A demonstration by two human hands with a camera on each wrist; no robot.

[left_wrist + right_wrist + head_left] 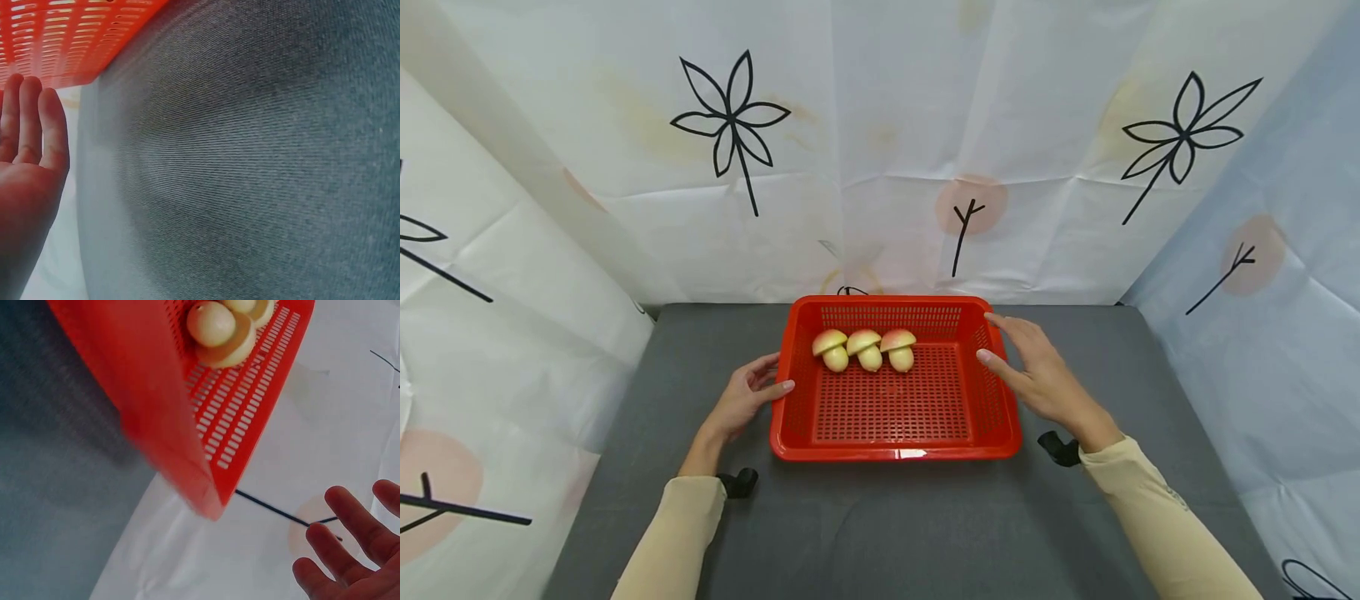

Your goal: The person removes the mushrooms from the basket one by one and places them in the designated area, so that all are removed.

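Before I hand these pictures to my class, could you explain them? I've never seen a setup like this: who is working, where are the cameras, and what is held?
There is no robot here, just a person's two bare hands. The wide picture comes from a camera on the head, looking forward and down; the other two come from cameras on each wrist.

On the grey tabletop sits a red basket with three mushroom-shaped pieces in a row inside. The left hand is at the basket's left side, its thumb over the rim; how firmly it holds, I can't tell. The right hand is open by the right side, gripping nothing.
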